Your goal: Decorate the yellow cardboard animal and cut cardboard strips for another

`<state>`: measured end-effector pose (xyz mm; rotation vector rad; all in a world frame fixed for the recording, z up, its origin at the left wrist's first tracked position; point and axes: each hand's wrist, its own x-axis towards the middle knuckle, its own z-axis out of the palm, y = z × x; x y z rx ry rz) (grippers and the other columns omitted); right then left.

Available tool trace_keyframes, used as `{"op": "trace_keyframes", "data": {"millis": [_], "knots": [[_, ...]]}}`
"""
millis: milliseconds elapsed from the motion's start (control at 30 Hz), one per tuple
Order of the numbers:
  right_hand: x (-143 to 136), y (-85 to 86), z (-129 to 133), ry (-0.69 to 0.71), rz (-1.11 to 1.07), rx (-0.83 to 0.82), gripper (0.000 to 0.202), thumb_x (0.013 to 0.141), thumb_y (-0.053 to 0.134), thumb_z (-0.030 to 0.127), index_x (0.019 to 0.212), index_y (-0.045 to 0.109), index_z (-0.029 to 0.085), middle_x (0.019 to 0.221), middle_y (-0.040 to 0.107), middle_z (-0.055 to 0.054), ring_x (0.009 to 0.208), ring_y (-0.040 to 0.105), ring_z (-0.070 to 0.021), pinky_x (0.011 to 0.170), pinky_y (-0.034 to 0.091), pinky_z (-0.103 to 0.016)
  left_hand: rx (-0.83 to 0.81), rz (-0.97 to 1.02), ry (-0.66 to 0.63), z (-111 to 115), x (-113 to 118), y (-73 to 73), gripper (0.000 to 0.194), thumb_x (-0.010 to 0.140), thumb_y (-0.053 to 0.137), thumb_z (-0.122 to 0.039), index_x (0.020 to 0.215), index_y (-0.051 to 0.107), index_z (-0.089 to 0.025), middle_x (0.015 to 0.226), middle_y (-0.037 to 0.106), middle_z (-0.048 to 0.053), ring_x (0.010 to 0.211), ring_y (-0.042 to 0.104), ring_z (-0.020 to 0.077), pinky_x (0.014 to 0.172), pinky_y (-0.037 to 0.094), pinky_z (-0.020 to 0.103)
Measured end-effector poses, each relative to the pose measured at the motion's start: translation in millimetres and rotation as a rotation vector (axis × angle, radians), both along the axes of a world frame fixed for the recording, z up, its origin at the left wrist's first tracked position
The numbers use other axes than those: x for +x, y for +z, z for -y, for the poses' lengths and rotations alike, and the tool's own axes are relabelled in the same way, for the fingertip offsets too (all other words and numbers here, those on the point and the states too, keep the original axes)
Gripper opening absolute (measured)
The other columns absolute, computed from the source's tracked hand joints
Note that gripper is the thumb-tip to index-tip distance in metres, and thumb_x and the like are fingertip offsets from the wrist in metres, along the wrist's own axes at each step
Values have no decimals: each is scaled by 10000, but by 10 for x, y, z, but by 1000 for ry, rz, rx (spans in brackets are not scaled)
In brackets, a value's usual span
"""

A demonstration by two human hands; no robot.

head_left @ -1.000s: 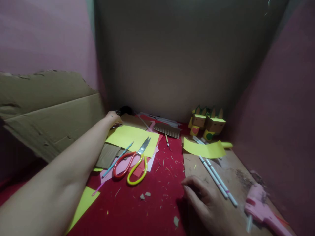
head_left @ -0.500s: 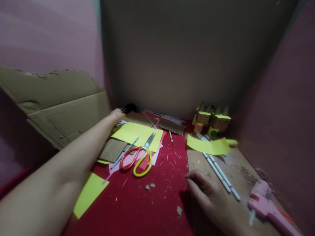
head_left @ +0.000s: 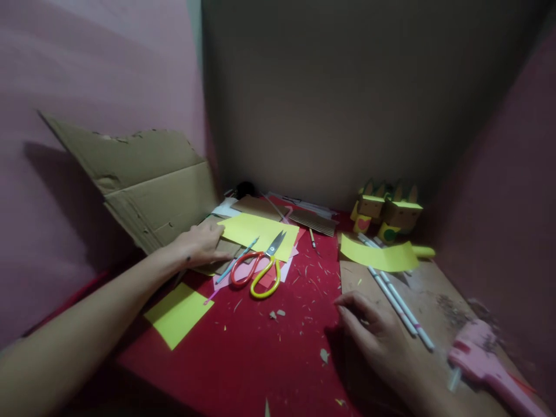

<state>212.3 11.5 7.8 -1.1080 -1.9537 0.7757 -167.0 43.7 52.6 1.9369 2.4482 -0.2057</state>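
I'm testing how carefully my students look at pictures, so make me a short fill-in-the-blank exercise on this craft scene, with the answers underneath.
1. The paper sheet under the blades of the scissors is ____.
2. The scissors have one yellow handle and one ____ handle.
3. Of the scissors and the glue gun, the left hand is nearer to the ____.
4. In this view, the glue gun lies to the ____ of the right hand.

Missing words: yellow; red; scissors; right
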Motion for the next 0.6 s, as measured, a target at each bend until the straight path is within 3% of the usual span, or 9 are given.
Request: {"op": "trace_keyframes", "data": {"millis": [33,167,300,367,500,600], "knots": [[0,-16,-12,4,-12,-21,233,875,531,390,799,680,228,643,669,-4,593,624,-162,581,491,-251,20,-10,6,40,25,-46,786,818,618,-623,1401,505,-107,1454,485,273,1236,547,481,966,484,524],[8,-18,-39,14,-114,-247,258,857,595,453,814,668,210,567,572,30,517,509,-132,501,402,-243,93,-5,3,144,-70,-83,776,850,565,-545,1488,395,-137,1421,535,230,1233,575,387,987,476,423],[38,118,-34,30,-282,-456,316,763,725,500,768,656,191,554,587,24,522,524,-126,520,420,-246,147,-8,94,217,-342,-83,861,832,528,-630,1430,426,-19,1256,604,328,1179,589,461,965,462,474],[38,224,-39,69,-326,-483,352,731,753,526,755,661,187,539,608,9,504,544,-135,520,439,-262,141,33,133,223,-456,-130,934,789,561,-672,1431,425,-8,1234,627,338,1172,600,473,944,475,464],[-88,411,-89,168,-255,-470,318,732,759,493,716,643,197,548,616,9,521,570,-145,543,468,-282,201,120,206,180,-580,-247,1023,716,631,-714,1485,376,-90,1327,601,308,1225,574,488,983,456,516],[-289,436,-157,212,-212,-463,292,715,740,458,679,607,200,552,614,20,506,559,-135,529,448,-275,301,168,252,145,-635,-257,1025,695,704,-640,1477,370,-67,1372,558,322,1267,548,471,1000,456,480]]}}
